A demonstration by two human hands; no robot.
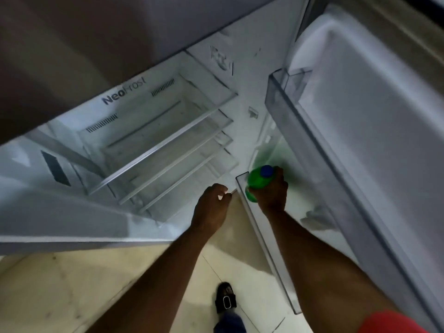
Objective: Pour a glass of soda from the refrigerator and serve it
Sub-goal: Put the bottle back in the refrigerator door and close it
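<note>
The refrigerator stands open below me, its glass shelves (153,150) bare. A green soda bottle (255,182) with a blue cap stands in the lower door rack (252,212) of the open door (374,131). My right hand (271,191) is wrapped around the bottle's shoulder and neck from above. My left hand (212,207) hovers beside the rack's near corner, fingers curled loosely with nothing in them. The lower part of the bottle is hidden behind the rack and my hand.
An upper clear door bin (281,92) juts out above the bottle. The fridge's front edge (72,241) crosses at left. Pale tiled floor (96,284) lies below, with my sandalled foot (225,299) on it.
</note>
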